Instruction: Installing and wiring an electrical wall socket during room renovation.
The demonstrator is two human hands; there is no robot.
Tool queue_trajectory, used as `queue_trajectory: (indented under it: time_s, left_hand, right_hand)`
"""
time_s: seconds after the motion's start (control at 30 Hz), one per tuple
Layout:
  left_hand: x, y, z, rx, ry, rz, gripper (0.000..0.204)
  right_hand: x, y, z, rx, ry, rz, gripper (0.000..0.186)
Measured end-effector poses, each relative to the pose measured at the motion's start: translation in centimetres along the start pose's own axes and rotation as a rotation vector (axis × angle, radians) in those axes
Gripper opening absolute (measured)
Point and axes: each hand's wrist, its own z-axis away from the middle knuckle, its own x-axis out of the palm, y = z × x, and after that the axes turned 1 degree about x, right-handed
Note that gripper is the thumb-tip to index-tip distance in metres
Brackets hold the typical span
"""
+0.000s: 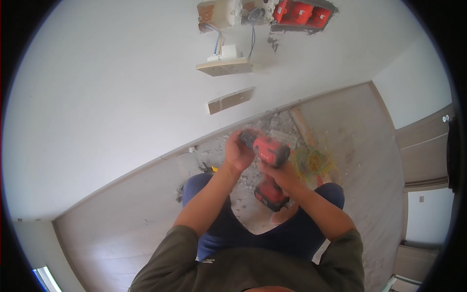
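Head view, both hands on red cordless drill (268,163), rubble-strewn floor (369,160)

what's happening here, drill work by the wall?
A person is kneeling or crouching on the floor by a white wall, holding a red and black cordless drill in both hands. The right hand grips the handle; the left hand is at the front end, around the chuck. Up the wall, an opening shows red wall boxes with loose wires, and a cover plate hangs below. Rubble lies at the wall's base, next to a coil of yellow-green wire.
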Motion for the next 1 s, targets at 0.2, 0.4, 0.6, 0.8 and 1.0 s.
queue_trajectory:
  time_s: [0.2, 0.4, 0.6, 0.8, 1.0]
  left_hand:
    - [0.4, 1.5, 1.0, 0.077, 0.01, -0.023, 0.031]
    - [0.1, 2.1, 1.5, 0.105, 0.069, -0.025, 0.029]
    - [-0.3, 2.4, 1.2, 0.117, 0.07, -0.039, 0.025]
    - [0.6, 2.7, 1.3, 0.087, -0.017, -0.038, 0.029]
    - [0.8, 2.2, 1.5, 0.079, -0.005, -0.048, 0.022]
  right_hand:
    - [1.2, -0.1, -0.6, -0.042, -0.043, 0.013, 0.023]
    - [1.5, 0.3, -1.1, -0.045, -0.065, 0.08, 0.027]
    - [1.8, 1.0, -1.7, -0.157, -0.062, 0.156, 0.031]
    - [1.9, 0.4, -1.6, -0.034, -0.075, 0.092, 0.029]
    - [1.8, 1.2, -1.5, -0.081, -0.078, 0.172, 0.038]
